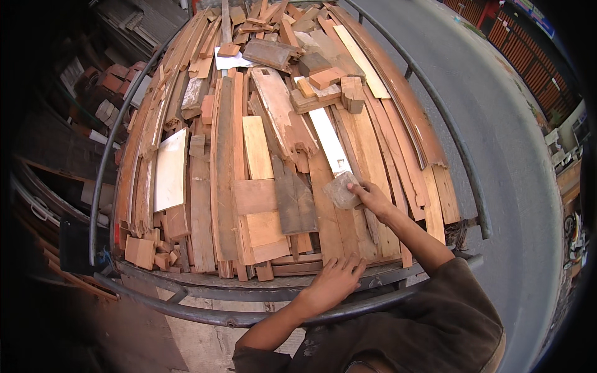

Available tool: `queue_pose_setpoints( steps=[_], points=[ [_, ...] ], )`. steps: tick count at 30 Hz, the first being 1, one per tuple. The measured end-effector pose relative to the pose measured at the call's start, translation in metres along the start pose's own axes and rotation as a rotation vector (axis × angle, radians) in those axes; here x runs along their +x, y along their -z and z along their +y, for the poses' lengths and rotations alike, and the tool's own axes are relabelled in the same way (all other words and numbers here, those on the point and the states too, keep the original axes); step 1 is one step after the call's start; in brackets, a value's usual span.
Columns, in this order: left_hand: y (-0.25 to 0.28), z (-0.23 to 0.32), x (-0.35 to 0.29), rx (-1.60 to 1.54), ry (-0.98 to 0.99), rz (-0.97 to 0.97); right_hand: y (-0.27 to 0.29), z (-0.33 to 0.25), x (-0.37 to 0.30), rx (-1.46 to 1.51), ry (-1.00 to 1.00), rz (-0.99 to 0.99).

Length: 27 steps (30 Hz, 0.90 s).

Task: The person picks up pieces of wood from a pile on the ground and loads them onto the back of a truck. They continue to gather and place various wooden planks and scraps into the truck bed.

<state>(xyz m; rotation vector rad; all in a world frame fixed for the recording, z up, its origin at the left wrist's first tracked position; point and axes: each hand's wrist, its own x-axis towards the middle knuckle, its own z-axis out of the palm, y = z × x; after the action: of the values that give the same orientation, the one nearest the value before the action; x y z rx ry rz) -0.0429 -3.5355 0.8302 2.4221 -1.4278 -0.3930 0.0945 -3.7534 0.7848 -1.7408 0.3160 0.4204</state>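
My right hand [373, 200] grips the edge of a short, weathered grey wood block [340, 190], thumb on top. The block lies over the lower end of a white-painted board [328, 140] on the wood pile. Lower down, my left hand [334, 283] rests palm down at the near edge of the load, its fingers stretched and slightly spread, holding nothing. Under and beside my hands are long brown planks [333, 230]. A dark grey board [295, 198] lies to the left of the held block.
Curved metal rails [457, 140] flank the load, and a metal bar [242, 319] crosses its near end. Small wood blocks [328, 78] are heaped farther back. A pale panel [170, 171] lies on the left. Beyond the right rail runs a grey road [507, 186].
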Motion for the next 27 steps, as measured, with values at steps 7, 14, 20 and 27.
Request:
queue_pose_setpoints(
  steps=[7, 14, 20, 27],
  points=[
    [0.003, -0.013, -0.001, 0.011, 0.079, 0.054, 0.003, -0.058, 0.108, 0.273, 0.198, 0.3],
    [0.02, -0.025, -0.002, -0.019, 0.21, 0.093, 0.025, -0.022, 0.159, -0.14, 0.389, 0.48],
    [0.018, -0.023, -0.001, 0.022, 0.183, 0.057, 0.073, -0.086, 0.231, -0.42, 0.388, 0.943],
    [0.014, -0.026, -0.002, -0.031, 0.178, 0.024, 0.083, -0.117, 0.286, -0.458, 0.047, 0.688]
  ],
)
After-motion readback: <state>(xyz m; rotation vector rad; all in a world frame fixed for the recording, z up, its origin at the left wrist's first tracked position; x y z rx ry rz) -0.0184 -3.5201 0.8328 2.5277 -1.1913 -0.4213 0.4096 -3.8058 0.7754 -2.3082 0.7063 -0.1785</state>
